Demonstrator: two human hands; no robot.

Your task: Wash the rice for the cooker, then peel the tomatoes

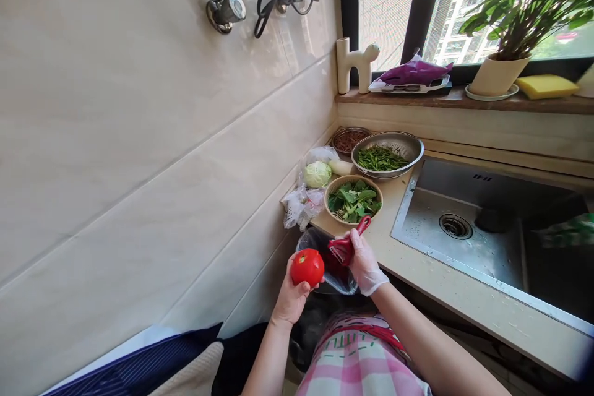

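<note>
A red tomato point(307, 267) rests in my left hand point(292, 297), its stem end facing up. My bare fingers wrap around its side and underneath. My right hand point(365, 267) wears a thin clear glove and grips a red peeler point(342, 250), whose blade end points left toward the tomato. The peeler and the tomato are a small gap apart. Below both hands is a bin lined with a clear plastic bag point(348, 285), partly hidden by my right hand. Just beyond the peeler, a basket point(328, 210) of green leaves stands on the counter's edge.
Behind the basket are a metal colander point(414, 159) of green beans, a bowl of brown food point(351, 140), a cabbage point(317, 174) and plastic bags point(302, 205). A steel sink point(431, 204) lies to the right. A tiled wall point(185, 210) borders the left. A potted plant point(499, 77) stands on the sill.
</note>
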